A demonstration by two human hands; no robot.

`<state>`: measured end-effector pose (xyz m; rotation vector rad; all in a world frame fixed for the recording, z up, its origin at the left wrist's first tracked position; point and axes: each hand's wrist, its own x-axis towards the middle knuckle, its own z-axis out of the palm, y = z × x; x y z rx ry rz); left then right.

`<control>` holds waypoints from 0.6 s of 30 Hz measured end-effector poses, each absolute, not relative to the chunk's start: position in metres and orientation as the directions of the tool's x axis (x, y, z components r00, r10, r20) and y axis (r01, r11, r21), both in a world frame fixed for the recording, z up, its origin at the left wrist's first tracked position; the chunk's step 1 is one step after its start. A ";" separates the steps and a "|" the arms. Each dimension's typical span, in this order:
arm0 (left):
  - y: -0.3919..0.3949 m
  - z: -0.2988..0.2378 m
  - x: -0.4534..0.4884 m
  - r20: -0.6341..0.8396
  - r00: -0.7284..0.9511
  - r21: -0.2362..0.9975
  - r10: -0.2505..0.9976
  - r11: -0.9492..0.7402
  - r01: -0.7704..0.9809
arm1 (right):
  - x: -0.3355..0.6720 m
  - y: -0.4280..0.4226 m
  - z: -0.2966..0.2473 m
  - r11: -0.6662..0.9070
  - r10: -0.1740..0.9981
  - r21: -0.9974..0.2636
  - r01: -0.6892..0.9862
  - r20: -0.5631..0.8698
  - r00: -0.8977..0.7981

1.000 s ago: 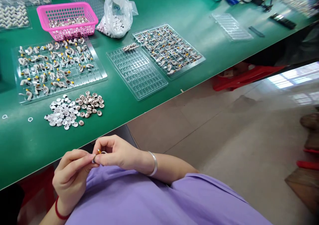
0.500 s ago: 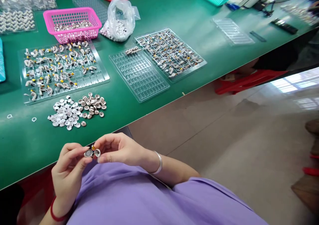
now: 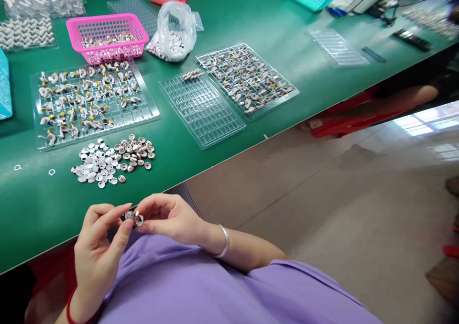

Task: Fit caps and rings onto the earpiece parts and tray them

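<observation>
Close to the table's front edge, my left hand (image 3: pixel 102 247) pinches a small round silver disc (image 3: pixel 129 214), which looks like an earphone speaker, between thumb and fingers. A small white cup-shaped earphone shell (image 3: pixel 139 220) sits in the fingertips of my right hand (image 3: pixel 172 219). Disc and shell are side by side; whether they touch I cannot tell. Just beyond the hands lies a pile of white round caps (image 3: pixel 96 164), beside a pile of beige round caps with central holes (image 3: pixel 134 152).
A clear tray of curved earphone pieces (image 3: pixel 86 99) stands behind the piles. Further back are a pink basket (image 3: pixel 107 56) and a plastic bag of small parts (image 3: pixel 175 32). An unfilled-looking clear tray (image 3: pixel 202 109) and a filled tray (image 3: pixel 247 78) lie to the right.
The silver disc has turned and risen slightly in my left fingers. The shell has tilted in my right fingers, and the yellow bit between them no longer shows.
</observation>
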<state>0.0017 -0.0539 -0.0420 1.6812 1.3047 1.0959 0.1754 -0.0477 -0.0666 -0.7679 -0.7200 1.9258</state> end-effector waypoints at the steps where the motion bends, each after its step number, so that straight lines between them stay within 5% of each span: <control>1: -0.053 -0.040 0.002 0.208 0.152 0.885 0.966 -0.252 0.391 | 0.175 -0.049 -0.067 -0.392 0.903 -0.754 -0.527 -0.207 -0.375; 7: -0.054 -0.038 0.004 0.286 0.232 0.808 0.930 -0.364 0.464 | 0.172 -0.052 -0.070 -0.321 0.928 -0.833 -0.450 -0.182 -0.326; 14: -0.061 -0.040 -0.002 0.163 0.107 0.893 0.981 -0.193 0.407 | 0.172 -0.049 -0.066 -0.400 0.906 -0.754 -0.521 -0.240 -0.348; 18: -0.060 -0.037 -0.003 0.211 0.198 0.868 0.957 -0.277 0.413 | 0.169 -0.049 -0.067 -0.400 0.905 -0.747 -0.531 -0.233 -0.355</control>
